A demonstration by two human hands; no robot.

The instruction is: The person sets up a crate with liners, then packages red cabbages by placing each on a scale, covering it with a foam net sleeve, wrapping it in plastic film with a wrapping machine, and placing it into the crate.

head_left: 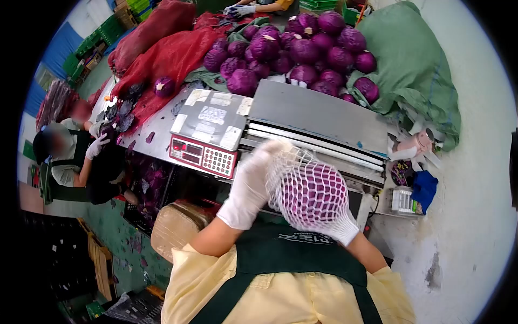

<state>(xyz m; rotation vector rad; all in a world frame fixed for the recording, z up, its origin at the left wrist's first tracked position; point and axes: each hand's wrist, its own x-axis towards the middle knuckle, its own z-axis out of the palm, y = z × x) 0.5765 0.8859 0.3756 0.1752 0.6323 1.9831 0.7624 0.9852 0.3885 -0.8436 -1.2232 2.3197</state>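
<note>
A purple cabbage (313,195) in white foam netting is held close in front of my chest. My left hand (252,183), in a white glove, closes its fingers on the gathered upper left end of the netting. My right hand (341,229), also gloved in white, is at the lower right of the cabbage, its fingers mostly hidden under the cabbage and netting. Just beyond my hands are a grey scale (211,116) with a red keypad panel and a flat metal machine (318,116) with rollers along its front edge.
Many purple cabbages (291,51) are piled at the back, between a red net sack (162,59) and a green sack (410,59). Two co-workers (70,156) stand at the left; another person's gloved hands (240,9) show at the top. A blue cloth (424,190) lies at the right.
</note>
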